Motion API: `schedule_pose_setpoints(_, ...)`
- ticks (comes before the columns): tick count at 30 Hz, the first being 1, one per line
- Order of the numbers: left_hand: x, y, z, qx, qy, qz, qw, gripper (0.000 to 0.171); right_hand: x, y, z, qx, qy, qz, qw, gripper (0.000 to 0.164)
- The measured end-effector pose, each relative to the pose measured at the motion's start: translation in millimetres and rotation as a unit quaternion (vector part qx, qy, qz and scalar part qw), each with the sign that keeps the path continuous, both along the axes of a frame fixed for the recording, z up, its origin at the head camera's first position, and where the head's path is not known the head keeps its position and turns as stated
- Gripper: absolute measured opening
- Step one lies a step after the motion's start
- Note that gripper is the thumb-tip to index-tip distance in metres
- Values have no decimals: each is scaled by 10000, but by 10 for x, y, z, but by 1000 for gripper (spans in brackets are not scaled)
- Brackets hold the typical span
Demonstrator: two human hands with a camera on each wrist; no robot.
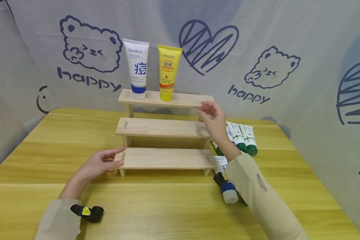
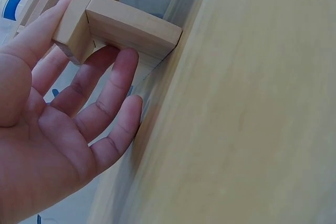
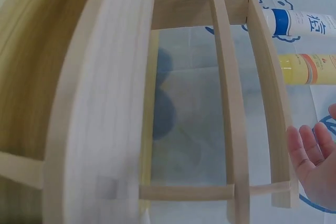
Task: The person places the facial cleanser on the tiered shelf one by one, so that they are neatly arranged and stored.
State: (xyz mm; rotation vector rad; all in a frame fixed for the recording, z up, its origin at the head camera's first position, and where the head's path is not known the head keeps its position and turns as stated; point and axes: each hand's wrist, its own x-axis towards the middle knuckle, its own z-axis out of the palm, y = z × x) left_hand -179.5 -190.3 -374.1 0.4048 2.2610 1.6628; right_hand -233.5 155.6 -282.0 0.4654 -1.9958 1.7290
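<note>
A three-tier wooden stand stands on the table. My left hand grips the left end of its lowest tier; in the left wrist view the thumb lies along the board and the fingers curl beneath, by the leg. My right hand is at the right end of the top tier, fingers loosely bent and holding nothing; its fingertips are right at the board's edge in the right wrist view. On the top tier, a white tube with a blue cap and a yellow tube stand upright on their caps.
Right of the stand lie several tubes, among them white ones with green caps, partly hidden by my right arm. A white-and-blue tube lies nearer on the table. Behind hangs a printed cloth.
</note>
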Motion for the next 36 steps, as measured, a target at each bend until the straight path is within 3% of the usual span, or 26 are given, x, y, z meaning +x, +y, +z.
schedule_pose_setpoints(3,-3,-2,8,9,-14,-18,10000,59,-106,127,-169,-82,6,101,9999,24)
schedule_pose_setpoints(7,-4,1,14,18,-12,-32,10000,60,-361,396,-531,-87,134,458,9988,26)
schedule_pose_setpoints(8,-5,2,13,15,-9,-32,10000,60,-350,428,-553,-113,139,538,9984,27)
schedule_pose_setpoints(10,-8,3,12,22,-10,-33,10000,60,-232,437,-521,26,170,528,9985,29)
schedule_pose_setpoints(14,-13,5,11,29,-13,-30,10000,60,169,348,-263,364,-105,269,9989,29)
schedule_pose_setpoints(17,-8,4,12,21,-14,-25,10000,60,302,363,-208,545,-407,127,9976,27)
schedule_pose_setpoints(25,14,-9,12,59,-49,-27,10000,60,432,554,-302,1042,-480,7,9934,28)
schedule_pose_setpoints(32,18,-13,0,96,-15,11,10000,60,485,744,-446,956,-278,129,9950,25)
schedule_pose_setpoints(36,12,-12,-5,87,12,13,10000,59,445,943,-662,831,-169,246,9961,25)
